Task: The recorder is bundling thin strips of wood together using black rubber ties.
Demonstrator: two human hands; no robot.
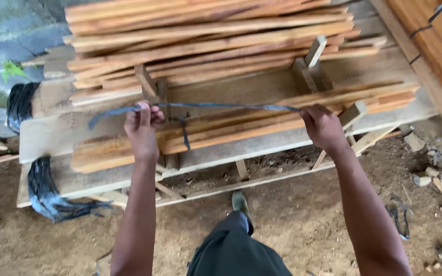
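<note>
A thin dark blue-grey strap [221, 107] is stretched taut between my two hands, above a low bundle of long wooden slats [241, 128]. My left hand [141, 125] grips the strap near its left end, and a short tail hangs off to the left. My right hand [323, 125] is closed on the strap's right end. A short loose piece dangles from the strap near its middle-left. Both hands hover just over the slats, which lie on wide pale boards [52, 138].
A taller stack of wooden slats [205, 41] lies behind the bundle. Black plastic wrap [44, 191] hangs at the left. Thick orange planks [436, 46] run along the right. Sawdust-covered ground [292, 214] with wood scraps lies below, and my foot [240, 202] stands there.
</note>
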